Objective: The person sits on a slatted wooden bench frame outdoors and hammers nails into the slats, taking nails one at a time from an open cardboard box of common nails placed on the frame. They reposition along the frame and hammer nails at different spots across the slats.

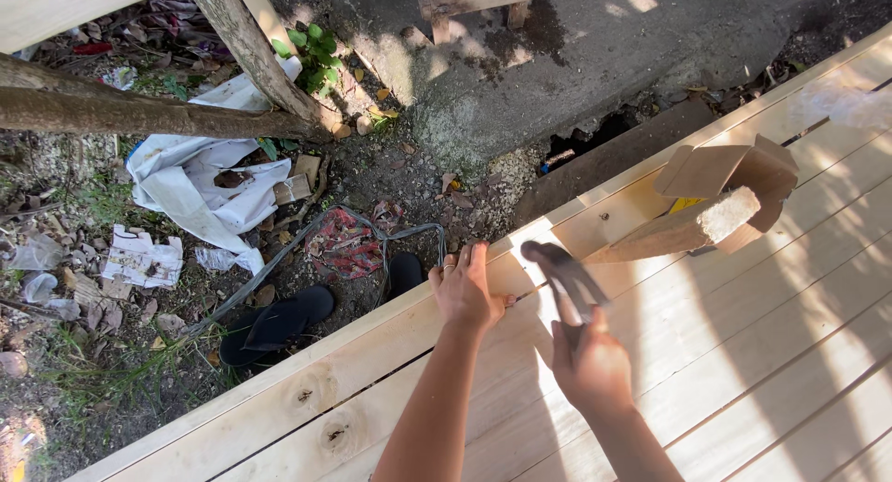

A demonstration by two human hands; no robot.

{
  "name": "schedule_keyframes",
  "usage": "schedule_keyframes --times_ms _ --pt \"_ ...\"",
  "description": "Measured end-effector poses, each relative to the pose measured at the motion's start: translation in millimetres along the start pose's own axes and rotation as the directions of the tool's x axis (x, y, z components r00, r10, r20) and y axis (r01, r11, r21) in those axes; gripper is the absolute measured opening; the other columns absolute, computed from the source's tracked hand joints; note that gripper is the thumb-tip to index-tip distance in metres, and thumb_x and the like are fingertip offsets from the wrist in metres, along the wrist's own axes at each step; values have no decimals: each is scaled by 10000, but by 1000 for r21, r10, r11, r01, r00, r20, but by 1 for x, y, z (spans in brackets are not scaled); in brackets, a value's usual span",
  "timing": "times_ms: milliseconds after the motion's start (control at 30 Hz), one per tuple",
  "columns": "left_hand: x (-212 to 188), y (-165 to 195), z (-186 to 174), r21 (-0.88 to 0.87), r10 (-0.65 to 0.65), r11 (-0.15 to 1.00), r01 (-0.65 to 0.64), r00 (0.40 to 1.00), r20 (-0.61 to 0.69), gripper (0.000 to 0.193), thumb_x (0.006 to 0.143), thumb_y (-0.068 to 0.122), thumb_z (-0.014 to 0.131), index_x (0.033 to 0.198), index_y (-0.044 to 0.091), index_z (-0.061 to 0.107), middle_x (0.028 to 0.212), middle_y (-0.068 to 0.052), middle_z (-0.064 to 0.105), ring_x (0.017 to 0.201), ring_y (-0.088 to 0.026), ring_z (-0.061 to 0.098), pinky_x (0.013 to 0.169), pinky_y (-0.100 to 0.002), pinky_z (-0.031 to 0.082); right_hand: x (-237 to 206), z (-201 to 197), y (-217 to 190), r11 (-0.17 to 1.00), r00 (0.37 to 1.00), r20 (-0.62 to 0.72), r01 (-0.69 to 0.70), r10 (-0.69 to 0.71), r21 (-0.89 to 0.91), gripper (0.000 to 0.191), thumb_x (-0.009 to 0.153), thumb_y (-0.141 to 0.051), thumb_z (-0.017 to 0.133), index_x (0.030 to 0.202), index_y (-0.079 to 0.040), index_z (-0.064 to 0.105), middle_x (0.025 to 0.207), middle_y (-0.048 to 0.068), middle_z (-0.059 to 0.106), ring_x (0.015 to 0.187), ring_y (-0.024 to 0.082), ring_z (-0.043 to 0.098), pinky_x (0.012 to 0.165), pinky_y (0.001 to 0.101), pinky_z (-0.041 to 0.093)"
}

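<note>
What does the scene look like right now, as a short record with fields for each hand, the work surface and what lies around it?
left hand: left hand rests flat on the edge plank, fingers over its outer edge
right hand: right hand grips a hammer, raised and blurred
surface: pale wood deck
on deck: cardboard box, wood block
ground below: black sandals, white sheet, tree branch

— Any packaging on the plank deck (743,352)?

— One open brown cardboard box (734,180), near the deck's outer edge at the upper right, flaps spread, something yellow showing beneath it.

— And off the deck?

— On the ground beyond that edge, to the left: a crumpled white sack (200,180), and a flattened white printed carton (141,259) farther left.
</note>
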State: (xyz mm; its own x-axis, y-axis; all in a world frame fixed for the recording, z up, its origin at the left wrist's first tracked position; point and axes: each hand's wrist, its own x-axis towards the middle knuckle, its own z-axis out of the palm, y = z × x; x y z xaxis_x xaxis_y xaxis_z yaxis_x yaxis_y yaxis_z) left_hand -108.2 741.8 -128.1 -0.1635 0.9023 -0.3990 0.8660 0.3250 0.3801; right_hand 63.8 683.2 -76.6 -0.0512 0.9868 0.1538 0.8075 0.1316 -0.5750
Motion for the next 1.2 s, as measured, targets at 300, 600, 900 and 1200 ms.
schedule_keyframes --times_ms 300,600,900,1200 --pt "-2 0 1 -45 35 998 -38 996 -83 1029 609 416 972 1451 228 412 1463 18 501 1388 -257 413 1100 -497 278 -2 5 -3 914 894 194 -383 403 -134 508 890 -381 613 1253 -49 486 941 268 728 894 482 715 814 568 570" --pt "0 -5 1 -54 47 997 -52 995 -86 1009 587 448 971 1407 213 432 1419 27 531 1359 -245 454 1103 -507 295 6 26 12 876 828 310 -386 467 -289 487 926 -388 604 1281 -83 470 985 261 723 942 486 699 840 581 551" --pt "19 -15 19 81 44 996 -44 999 4 908 737 442 890 1460 253 376 1449 -5 499 1394 -261 447 1111 -490 342 73 -7 15 840 667 512 -451 541 -301 454 942 -430 624 1188 -54 564 881 194 733 787 373 766 765 515 611" --pt "24 94 15 -129 195 965 -228 953 -231 602 835 211 777 1354 110 490 1362 -141 532 1271 -325 556 1037 -426 496 124 -209 29 911 889 289 -399 355 107 334 970 -316 643 1011 -5 526 688 159 604 524 225 594 487 400 489"
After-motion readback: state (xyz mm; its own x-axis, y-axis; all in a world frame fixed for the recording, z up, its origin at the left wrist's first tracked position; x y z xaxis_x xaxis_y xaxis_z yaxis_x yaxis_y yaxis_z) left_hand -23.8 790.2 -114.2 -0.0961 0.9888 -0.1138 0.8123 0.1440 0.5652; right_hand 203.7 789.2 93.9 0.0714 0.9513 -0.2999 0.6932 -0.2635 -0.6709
